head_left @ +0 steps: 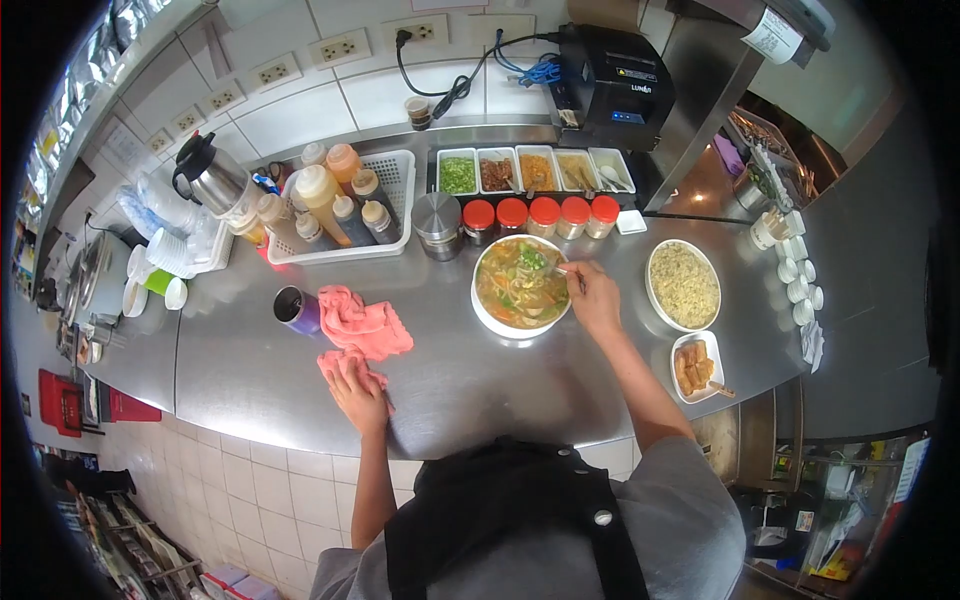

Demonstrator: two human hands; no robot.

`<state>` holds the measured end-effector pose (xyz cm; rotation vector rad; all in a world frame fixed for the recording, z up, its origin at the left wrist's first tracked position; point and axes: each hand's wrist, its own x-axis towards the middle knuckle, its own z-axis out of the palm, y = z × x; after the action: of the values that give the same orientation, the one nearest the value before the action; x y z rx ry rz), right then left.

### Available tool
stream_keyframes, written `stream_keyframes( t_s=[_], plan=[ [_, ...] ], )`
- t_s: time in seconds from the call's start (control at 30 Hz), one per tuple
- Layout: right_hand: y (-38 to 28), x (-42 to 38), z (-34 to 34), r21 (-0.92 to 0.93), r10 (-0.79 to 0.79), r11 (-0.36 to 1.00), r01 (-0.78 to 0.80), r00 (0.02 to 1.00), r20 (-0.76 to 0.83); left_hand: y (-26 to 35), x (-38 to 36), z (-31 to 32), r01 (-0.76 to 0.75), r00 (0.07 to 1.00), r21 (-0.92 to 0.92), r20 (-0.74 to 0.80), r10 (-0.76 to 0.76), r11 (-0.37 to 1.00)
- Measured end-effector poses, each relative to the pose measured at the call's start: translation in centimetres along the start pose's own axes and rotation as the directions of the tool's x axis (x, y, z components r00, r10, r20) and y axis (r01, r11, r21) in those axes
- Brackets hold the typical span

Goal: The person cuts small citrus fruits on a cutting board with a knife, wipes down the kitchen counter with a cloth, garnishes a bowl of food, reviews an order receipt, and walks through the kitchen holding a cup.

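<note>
My right hand (594,298) pinches a metal spoon (562,271) at the right rim of a white bowl (487,318). The bowl holds a noodle soup (515,290) with chopped green onion on top; the spoon's lower end is hidden in it. My left hand (358,398) rests on a pink cloth (372,372), fingers curled into its folds. A second pink fold (362,325) lies just beyond, beside a purple tumbler (297,310). To the right of my right hand are a bowl of pale fried rice or grain (684,287) and a small dish of brown pieces (693,367).
Behind the soup stand several red-lidded jars (511,214), a metal canister (438,225) and topping trays (536,171). A white basket (398,240) of squeeze bottles sits back left, near a steel jug (212,172). A black printer (615,80) is at the back. The steel counter (450,400) ends before my apron.
</note>
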<state>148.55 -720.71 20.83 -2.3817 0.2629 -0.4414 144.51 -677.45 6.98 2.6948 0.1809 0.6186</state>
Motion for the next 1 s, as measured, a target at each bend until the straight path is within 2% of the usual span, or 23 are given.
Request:
stream_keyframes(
  t_s=[0.07, 0.13, 0.17, 0.23, 0.27, 0.33, 0.4, 0.47, 0.6, 0.63, 0.7, 0.73, 0.8, 0.83, 0.87, 0.93, 0.97, 1.0],
  plan=[
    [-0.2, -0.3, 0.0, -0.047, -0.026, 0.999, 0.026, 0.999, -0.018, 0.0, 0.0, 0.0, 0.024, 1.000, 0.012, 0.018, -0.024, 1.000],
    [0.1, -1.0, 0.5, -0.207, -0.357, 0.920, 0.333, 0.930, -0.088, 0.1, -0.1, 0.0, 0.031, 0.999, 0.019, 0.007, -0.031, 0.999],
    [0.4, -1.4, 0.7, -0.207, -0.354, 0.921, 0.331, 0.931, -0.086, 0.2, -0.2, -0.1, 0.030, 0.999, 0.020, 0.011, -0.030, 0.999],
    [0.5, -1.5, 1.2, -0.297, -0.469, 0.847, 0.441, 0.883, -0.026, 0.3, -0.1, 0.0, 0.051, 0.999, 0.017, 0.011, -0.051, 0.999],
    [0.4, -0.8, 1.3, -0.296, -0.474, 0.844, 0.447, 0.880, -0.024, 0.3, 0.0, 0.2, 0.056, 0.998, 0.017, 0.007, -0.056, 0.998],
    [0.0, 1.3, 1.6, -0.273, -0.407, 0.894, 0.354, 0.897, -0.170, 0.1, -0.1, 0.1, 0.031, 0.999, 0.011, -0.005, -0.031, 0.999],
    [-1.5, 4.9, 2.1, -0.097, -0.317, 0.948, 0.302, 0.921, -0.228, 0.6, -0.1, -0.2, 0.040, 0.999, 0.037, -0.008, -0.040, 0.999],
    [-2.6, 9.0, 3.1, -0.115, -0.322, 0.945, 0.306, 0.931, -0.171, 1.0, 0.1, -0.3, 0.047, 0.999, 0.061, -0.013, -0.047, 0.997],
    [-2.9, 17.9, 8.4, -0.309, -0.300, 0.912, 0.268, 0.952, -0.058, 0.7, 0.0, -0.3, 0.059, 0.998, 0.033, 0.006, -0.059, 0.998],
    [-2.7, 20.0, 9.6, -0.303, -0.306, 0.912, 0.276, 0.950, -0.054, 0.6, 0.0, -0.2, 0.049, 0.999, 0.022, -0.008, -0.049, 0.999],
    [-2.6, 23.1, 11.6, -0.427, -0.171, 0.884, 0.193, 0.981, 0.090, 0.8, 0.0, -0.3, 0.062, 0.998, 0.022, -0.007, -0.062, 0.998],
    [-3.4, 23.3, 12.2, -0.420, -0.180, 0.885, 0.203, 0.979, 0.095, 0.8, 0.0, -0.4, 0.067, 0.998, 0.017, -0.003, -0.067, 0.998],
    [-5.2, 23.9, 13.3, -0.227, -0.168, 0.961, 0.155, 0.985, -0.038, 1.0, 0.2, -0.4, 0.089, 0.996, 0.025, 0.002, -0.089, 0.996],
    [-5.6, 24.5, 14.7, -0.180, -0.116, 0.977, 0.118, 0.993, 0.025, 1.0, 0.1, -0.5, 0.102, 0.995, 0.026, 0.022, -0.102, 0.994],
    [-3.6, 25.4, 18.0, -0.163, -0.190, 0.967, 0.193, 0.981, 0.037, 0.9, 0.1, -0.6, 0.107, 0.994, 0.027, 0.021, -0.107, 0.994],
    [-3.6, 24.6, 20.6, -0.178, -0.233, 0.953, 0.245, 0.969, 0.086, 1.0, 0.1, -0.6, 0.102, 0.995, -0.003, 0.022, -0.102, 0.995],
    [-3.6, 24.4, 20.7, -0.181, -0.231, 0.953, 0.243, 0.969, 0.083, 0.9, 0.1, -0.4, 0.099, 0.995, -0.006, 0.024, -0.099, 0.995],
    [-3.6, 24.1, 20.8, -0.195, -0.163, 0.962, 0.191, 0.975, 0.151, 0.9, 0.1, -0.4, 0.102, 0.994, 0.007, 0.029, -0.102, 0.995]
  ],
)
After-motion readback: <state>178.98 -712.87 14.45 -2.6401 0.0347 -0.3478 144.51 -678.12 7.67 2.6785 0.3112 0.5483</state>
